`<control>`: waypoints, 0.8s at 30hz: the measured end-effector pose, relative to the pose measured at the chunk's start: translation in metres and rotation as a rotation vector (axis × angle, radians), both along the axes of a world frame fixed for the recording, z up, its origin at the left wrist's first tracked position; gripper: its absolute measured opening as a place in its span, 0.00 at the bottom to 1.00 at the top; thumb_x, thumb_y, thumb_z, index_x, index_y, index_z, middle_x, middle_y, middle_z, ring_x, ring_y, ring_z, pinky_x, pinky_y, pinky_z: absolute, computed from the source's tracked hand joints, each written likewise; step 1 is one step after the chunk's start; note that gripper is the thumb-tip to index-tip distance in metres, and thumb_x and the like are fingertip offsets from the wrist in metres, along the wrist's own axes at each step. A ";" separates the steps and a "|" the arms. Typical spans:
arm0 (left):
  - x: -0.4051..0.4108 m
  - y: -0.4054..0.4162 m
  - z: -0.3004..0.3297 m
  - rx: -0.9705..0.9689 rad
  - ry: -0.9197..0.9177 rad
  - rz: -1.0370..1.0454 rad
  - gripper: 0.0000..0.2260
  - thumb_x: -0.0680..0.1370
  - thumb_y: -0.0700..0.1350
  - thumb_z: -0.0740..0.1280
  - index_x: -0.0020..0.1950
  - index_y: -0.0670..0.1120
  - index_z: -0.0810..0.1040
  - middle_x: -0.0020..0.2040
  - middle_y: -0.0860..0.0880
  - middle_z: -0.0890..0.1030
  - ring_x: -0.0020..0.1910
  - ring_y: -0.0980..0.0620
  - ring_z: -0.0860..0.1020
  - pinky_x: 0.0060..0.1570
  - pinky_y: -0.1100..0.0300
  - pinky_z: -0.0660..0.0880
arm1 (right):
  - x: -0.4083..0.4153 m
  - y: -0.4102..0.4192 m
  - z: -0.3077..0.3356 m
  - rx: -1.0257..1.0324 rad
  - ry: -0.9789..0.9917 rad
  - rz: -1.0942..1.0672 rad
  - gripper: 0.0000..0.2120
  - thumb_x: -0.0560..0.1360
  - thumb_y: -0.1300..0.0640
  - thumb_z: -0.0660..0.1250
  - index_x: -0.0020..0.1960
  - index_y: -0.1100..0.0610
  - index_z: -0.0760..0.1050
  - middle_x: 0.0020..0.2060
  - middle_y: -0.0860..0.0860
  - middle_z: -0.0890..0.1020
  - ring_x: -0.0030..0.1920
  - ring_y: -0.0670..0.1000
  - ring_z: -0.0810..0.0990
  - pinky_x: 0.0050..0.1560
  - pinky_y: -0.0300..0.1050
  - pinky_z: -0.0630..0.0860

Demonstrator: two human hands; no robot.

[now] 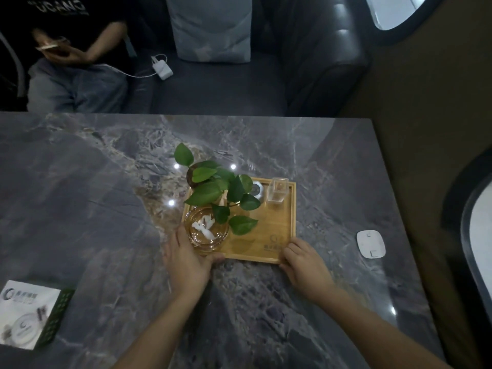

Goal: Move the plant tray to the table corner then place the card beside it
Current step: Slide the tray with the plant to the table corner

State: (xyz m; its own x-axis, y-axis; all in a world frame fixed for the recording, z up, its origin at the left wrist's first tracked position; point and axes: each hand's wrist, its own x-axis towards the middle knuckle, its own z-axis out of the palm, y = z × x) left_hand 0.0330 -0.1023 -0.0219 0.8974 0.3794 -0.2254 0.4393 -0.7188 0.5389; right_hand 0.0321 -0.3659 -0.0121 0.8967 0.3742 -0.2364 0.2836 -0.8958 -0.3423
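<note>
A: Tray pos?
B: I see square bamboo plant tray mid grey marble tabletop. Left hand, right hand gripping its near corners. White/green card far left edge.

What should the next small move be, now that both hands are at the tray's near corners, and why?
Probably slide the wooden tray toward the far right table corner, keeping it flat. The left hand and right hand already grip its near corners, and the plant, glass bowl and clear box ride loose on it. The card waits at the near left.
</note>
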 end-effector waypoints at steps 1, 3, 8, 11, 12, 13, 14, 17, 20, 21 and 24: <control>0.001 -0.002 0.000 -0.003 0.007 0.001 0.54 0.53 0.59 0.83 0.73 0.41 0.66 0.67 0.38 0.74 0.67 0.35 0.71 0.65 0.37 0.70 | 0.002 -0.002 0.000 0.003 0.009 -0.002 0.06 0.71 0.57 0.72 0.42 0.58 0.77 0.44 0.54 0.82 0.54 0.58 0.78 0.57 0.51 0.77; 0.005 -0.011 0.000 -0.008 0.018 -0.009 0.54 0.54 0.60 0.83 0.74 0.41 0.65 0.68 0.38 0.74 0.68 0.36 0.71 0.66 0.37 0.69 | 0.005 -0.012 -0.001 0.013 0.007 -0.013 0.06 0.70 0.57 0.72 0.42 0.58 0.76 0.44 0.55 0.82 0.53 0.58 0.78 0.57 0.52 0.77; 0.015 -0.034 -0.002 0.013 0.012 -0.036 0.53 0.54 0.61 0.82 0.72 0.39 0.67 0.67 0.38 0.74 0.66 0.36 0.71 0.65 0.38 0.70 | 0.014 -0.037 -0.003 0.019 0.004 -0.026 0.05 0.72 0.57 0.70 0.43 0.58 0.76 0.45 0.54 0.81 0.54 0.56 0.77 0.58 0.50 0.75; 0.020 -0.046 -0.003 0.002 0.013 -0.029 0.53 0.54 0.59 0.83 0.71 0.37 0.68 0.67 0.37 0.74 0.66 0.35 0.70 0.66 0.40 0.69 | 0.019 -0.048 -0.002 0.029 -0.003 -0.040 0.05 0.71 0.58 0.70 0.41 0.58 0.76 0.44 0.54 0.81 0.52 0.56 0.77 0.55 0.50 0.76; 0.022 -0.050 -0.003 0.004 0.008 -0.029 0.53 0.54 0.59 0.83 0.71 0.37 0.69 0.67 0.37 0.74 0.67 0.35 0.70 0.66 0.40 0.68 | 0.021 -0.051 -0.002 0.034 -0.008 -0.041 0.05 0.71 0.58 0.71 0.41 0.58 0.76 0.43 0.54 0.82 0.52 0.57 0.78 0.54 0.51 0.77; 0.024 -0.053 -0.003 0.006 0.005 -0.029 0.53 0.54 0.59 0.83 0.71 0.37 0.69 0.67 0.36 0.74 0.67 0.35 0.70 0.66 0.41 0.68 | 0.022 -0.054 -0.002 0.038 -0.012 -0.046 0.05 0.71 0.59 0.71 0.40 0.59 0.76 0.42 0.55 0.82 0.51 0.58 0.78 0.53 0.51 0.77; 0.026 -0.057 -0.002 0.009 0.004 -0.028 0.53 0.54 0.59 0.83 0.71 0.36 0.69 0.67 0.36 0.74 0.67 0.35 0.70 0.67 0.41 0.68 | 0.023 -0.058 -0.003 0.043 -0.011 -0.050 0.05 0.71 0.59 0.71 0.40 0.59 0.76 0.42 0.55 0.82 0.51 0.58 0.78 0.53 0.51 0.77; 0.030 -0.066 -0.001 0.027 0.011 -0.052 0.53 0.54 0.61 0.82 0.72 0.38 0.68 0.67 0.37 0.74 0.67 0.36 0.70 0.67 0.41 0.67 | 0.027 -0.068 -0.002 0.047 -0.001 -0.071 0.05 0.71 0.59 0.71 0.40 0.59 0.75 0.42 0.55 0.81 0.51 0.58 0.78 0.53 0.51 0.77; 0.037 -0.079 0.000 0.019 0.026 -0.068 0.54 0.55 0.64 0.80 0.74 0.39 0.67 0.70 0.38 0.72 0.69 0.37 0.68 0.68 0.41 0.67 | 0.030 -0.080 0.000 0.048 -0.017 -0.085 0.06 0.69 0.60 0.73 0.39 0.59 0.75 0.41 0.55 0.81 0.50 0.58 0.78 0.50 0.50 0.76; 0.040 -0.082 0.000 0.013 0.025 -0.072 0.55 0.55 0.64 0.80 0.74 0.40 0.66 0.71 0.38 0.72 0.70 0.37 0.68 0.69 0.40 0.66 | 0.030 -0.083 0.001 0.054 -0.021 -0.089 0.07 0.69 0.60 0.73 0.39 0.59 0.75 0.41 0.55 0.81 0.49 0.58 0.79 0.49 0.49 0.76; 0.051 -0.098 0.000 0.016 0.028 -0.096 0.55 0.54 0.65 0.80 0.74 0.42 0.66 0.71 0.40 0.72 0.69 0.38 0.68 0.68 0.41 0.67 | 0.034 -0.100 0.002 0.063 -0.038 -0.120 0.07 0.68 0.60 0.74 0.38 0.58 0.75 0.40 0.53 0.81 0.47 0.57 0.79 0.46 0.47 0.76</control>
